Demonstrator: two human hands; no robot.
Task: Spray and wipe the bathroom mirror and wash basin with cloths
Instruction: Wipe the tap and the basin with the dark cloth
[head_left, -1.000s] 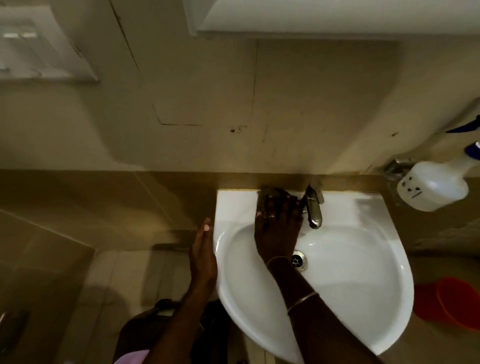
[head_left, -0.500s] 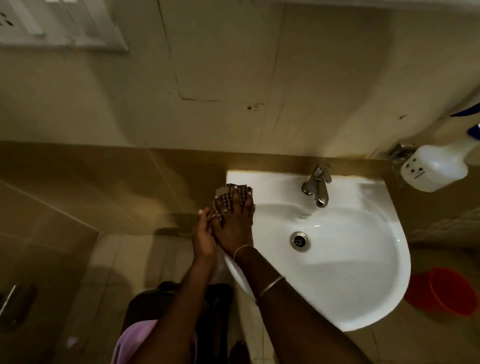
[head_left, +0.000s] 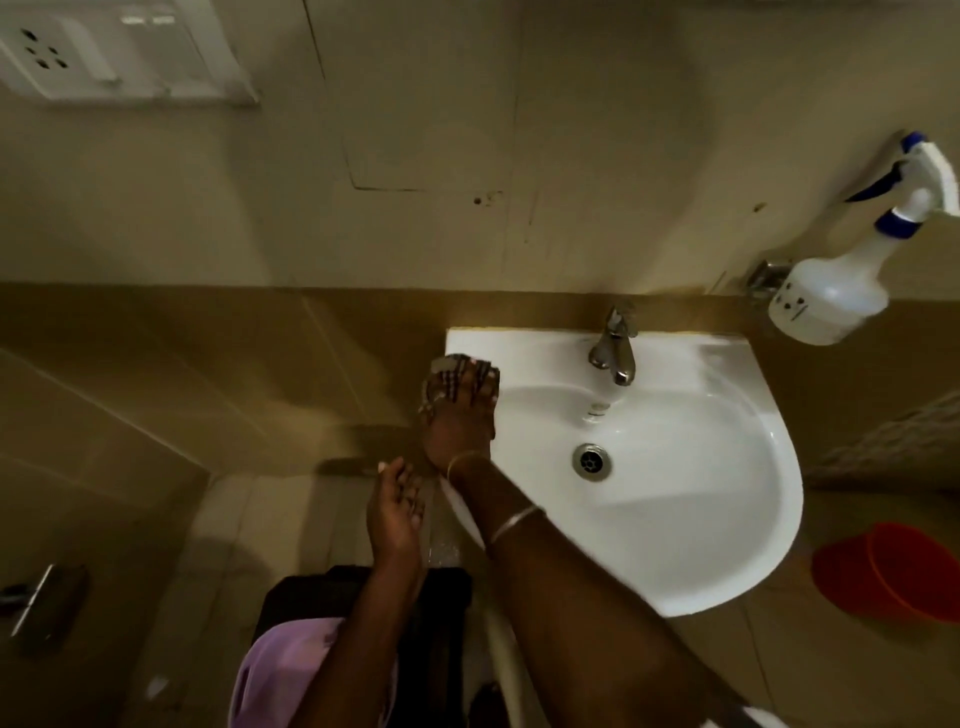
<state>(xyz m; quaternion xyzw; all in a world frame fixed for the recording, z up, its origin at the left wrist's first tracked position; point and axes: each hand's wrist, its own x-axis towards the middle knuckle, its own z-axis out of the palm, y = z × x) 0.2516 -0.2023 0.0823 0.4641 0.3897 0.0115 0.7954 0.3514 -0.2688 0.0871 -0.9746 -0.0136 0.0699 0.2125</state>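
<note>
A white wash basin (head_left: 727, 467) is fixed to the tiled wall, with a chrome tap (head_left: 615, 348) at its back and a drain (head_left: 591, 460) in the bowl. My right hand (head_left: 460, 415) presses a checked cloth (head_left: 441, 366) flat on the basin's back left rim. My left hand (head_left: 395, 512) hovers just left of the basin's edge with its fingers apart and nothing in it. A white spray bottle (head_left: 836, 291) with a blue and white trigger hangs on the wall to the right. The mirror is out of view.
A red bucket (head_left: 893, 577) stands on the floor right of the basin. A white switch and socket plate (head_left: 114, 52) is on the wall at top left. A lilac cloth (head_left: 280, 670) shows at my waist. A metal fitting (head_left: 41, 603) sits low on the left.
My right hand slid the cloth from beside the tap leftward to the basin's left rim and holds there. My left hand dropped back from the rim towards me.
</note>
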